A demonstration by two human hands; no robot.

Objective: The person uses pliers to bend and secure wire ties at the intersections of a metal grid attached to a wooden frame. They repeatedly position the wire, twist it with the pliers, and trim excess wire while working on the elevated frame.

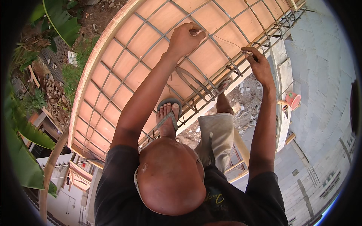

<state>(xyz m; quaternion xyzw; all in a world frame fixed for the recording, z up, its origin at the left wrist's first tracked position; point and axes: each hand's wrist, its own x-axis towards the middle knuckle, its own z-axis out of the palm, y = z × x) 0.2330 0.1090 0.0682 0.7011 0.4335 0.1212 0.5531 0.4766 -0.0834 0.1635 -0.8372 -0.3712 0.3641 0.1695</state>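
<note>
My left hand [187, 38] is closed in a pinch over the mesh of steel rebar [148, 23], holding one end of a thin tie wire [228, 41]. The wire runs slightly bowed to my right hand [258, 64], whose thumb and fingers pinch its other end by the mesh's right edge. Below and between my hands lies a long dark metal piece [187, 80] with two arms, like a pair of pincers; its kind is not certain. Under the bars is a smooth orange-brown formwork panel [102, 77].
My sandalled left foot [168, 115] rests at the mesh's near edge, beside a gap over rubble [247, 96]. A curved board edge [90, 62] borders the left, with banana leaves [28, 158] beyond. A red bucket [293, 100] stands at right near a grey roof [320, 67].
</note>
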